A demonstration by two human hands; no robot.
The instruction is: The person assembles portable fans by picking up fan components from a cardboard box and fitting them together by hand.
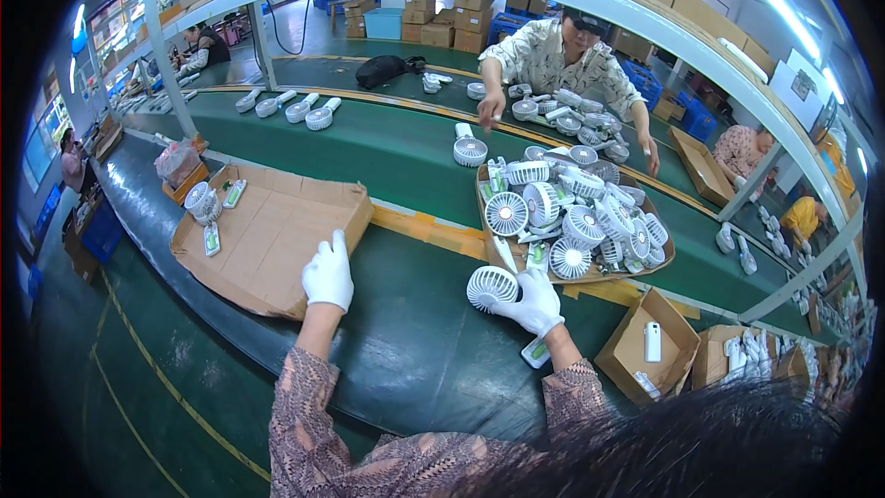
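Observation:
My gloved right hand [533, 304] is closed on a white handheld fan [491, 288], its round grille facing up. Below the wrist a white piece with a green label [536, 351] shows; I cannot tell whether it is this fan's handle. Just beyond is a cardboard tray [671, 269] heaped with white handheld fans [572, 254]. My gloved left hand [328, 275] grips the right wall of a shallow cardboard tray [267, 231], fingers partly hidden. In that tray's far left corner are a fan [202, 203] and white pieces with green labels [235, 193].
Across the green conveyor belt [396, 143] a person reaches toward more fans. Several fans [319, 116] lie along the belt's far left. At my right are an open box [645, 378] holding a white part and further boxes [724, 355]. A metal frame post [166, 46] rises at left.

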